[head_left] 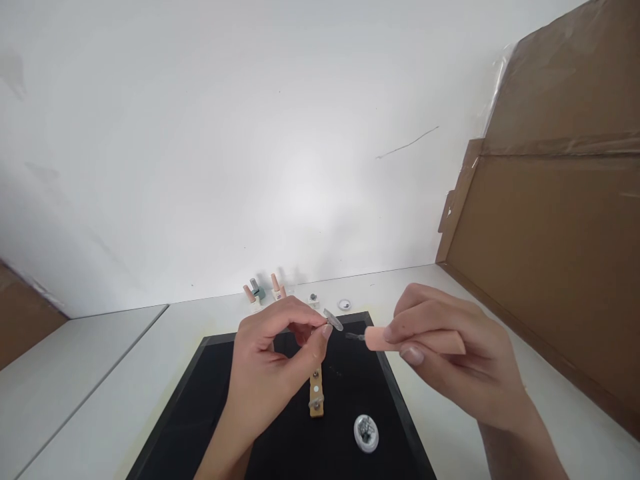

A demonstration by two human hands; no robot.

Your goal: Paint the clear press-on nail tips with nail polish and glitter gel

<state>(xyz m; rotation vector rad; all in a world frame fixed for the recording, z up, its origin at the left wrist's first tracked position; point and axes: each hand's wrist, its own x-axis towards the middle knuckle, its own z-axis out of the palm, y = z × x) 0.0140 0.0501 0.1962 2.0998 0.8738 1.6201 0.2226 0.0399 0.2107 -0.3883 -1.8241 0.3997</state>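
Note:
Between thumb and fingers, my left hand (280,360) pinches a small clear press-on nail tip (333,320), raised over the black mat (280,447). My right hand (450,353) grips the peach cap of a nail polish brush (380,339). Its thin bristles point left, a short gap away from the nail tip. Below my left hand, a narrow wooden nail stand (316,400) lies on the mat, with a clear piece at its near end. Right of it sits a round white dish (367,433) with dark flecks inside.
Several nail polish bottles (253,298) with peach or grey caps stand along the white wall. Beside them are a small clear block (313,301) and a small round white lid-like piece (345,305). A cardboard panel (550,220) rises on the right.

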